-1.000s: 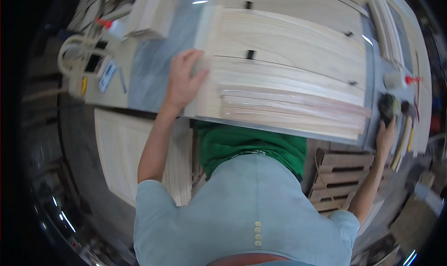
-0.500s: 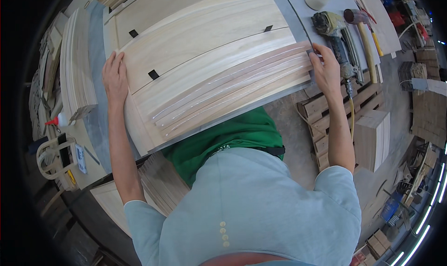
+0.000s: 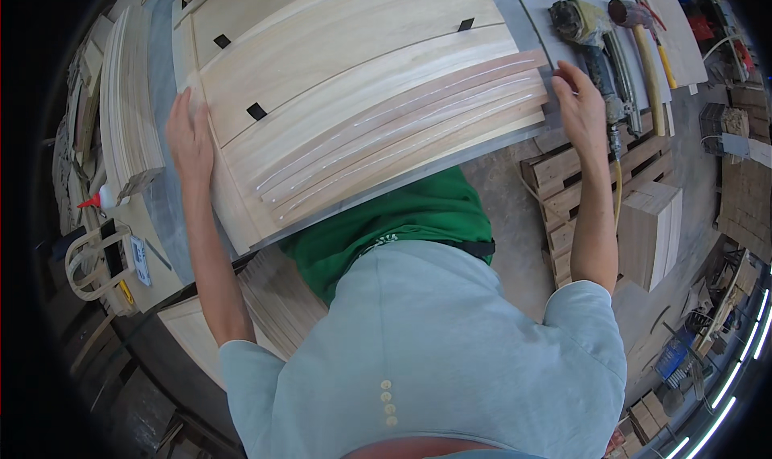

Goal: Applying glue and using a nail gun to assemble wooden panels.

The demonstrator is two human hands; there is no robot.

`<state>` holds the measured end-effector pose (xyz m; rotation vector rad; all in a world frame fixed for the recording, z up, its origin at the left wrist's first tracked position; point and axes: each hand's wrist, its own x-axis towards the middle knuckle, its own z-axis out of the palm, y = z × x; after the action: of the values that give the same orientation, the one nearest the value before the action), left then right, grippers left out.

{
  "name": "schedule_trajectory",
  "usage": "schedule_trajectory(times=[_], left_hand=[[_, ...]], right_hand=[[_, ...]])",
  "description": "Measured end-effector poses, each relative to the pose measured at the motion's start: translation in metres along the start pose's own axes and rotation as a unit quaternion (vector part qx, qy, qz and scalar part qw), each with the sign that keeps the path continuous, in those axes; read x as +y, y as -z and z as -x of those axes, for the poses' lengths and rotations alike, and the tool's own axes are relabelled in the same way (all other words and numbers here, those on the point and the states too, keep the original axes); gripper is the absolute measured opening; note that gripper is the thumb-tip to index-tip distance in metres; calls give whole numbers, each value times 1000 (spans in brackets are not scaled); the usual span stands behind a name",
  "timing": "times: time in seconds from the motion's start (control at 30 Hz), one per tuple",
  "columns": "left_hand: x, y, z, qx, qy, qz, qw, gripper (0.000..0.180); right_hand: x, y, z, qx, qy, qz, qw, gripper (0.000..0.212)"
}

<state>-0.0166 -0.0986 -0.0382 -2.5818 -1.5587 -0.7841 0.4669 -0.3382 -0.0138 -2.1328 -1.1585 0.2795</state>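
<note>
A large pale wooden panel (image 3: 338, 65) with small black pads on it lies on the grey work table in front of me. Across its near part run several narrow wooden strips (image 3: 402, 117), side by side, with thin white lines that look like glue along them. My left hand (image 3: 191, 137) rests at the panel's left edge, fingers stretched out and nothing held. Just beyond the strips' right ends is my right hand (image 3: 581, 109), fingers loosely bent and apart from the thumb, with nothing visible in it.
At the right of the table lie a nail gun (image 3: 591, 49) with a yellow hose and a mallet (image 3: 643, 65). Stacked boards (image 3: 133, 97) and a red-tipped white bottle (image 3: 104, 198) are on the left. A wooden pallet (image 3: 563, 186) stands at the lower right.
My right hand has come off the strips' right ends and moved a little right, fingers opening. My left hand stays by the panel's left edge. The view has shifted slightly.
</note>
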Motion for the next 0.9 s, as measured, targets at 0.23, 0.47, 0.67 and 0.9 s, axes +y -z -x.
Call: schedule_trajectory(times=[0.23,0.47,0.67,0.9], left_hand=[[109,90,128,-121,259,161,945,30],[164,89,148,-100,310,223,919,45],[165,93,150,-57,280,214,934,44],[114,78,74,55,211,195,956,28]], right_hand=[[4,7,22,-97,-78,-95,988,31],[-1,10,20,-114,-78,-92,986,27],[10,13,11,-78,-26,-126,989,26],[-54,13,-49,-56,43,-134,988,22]])
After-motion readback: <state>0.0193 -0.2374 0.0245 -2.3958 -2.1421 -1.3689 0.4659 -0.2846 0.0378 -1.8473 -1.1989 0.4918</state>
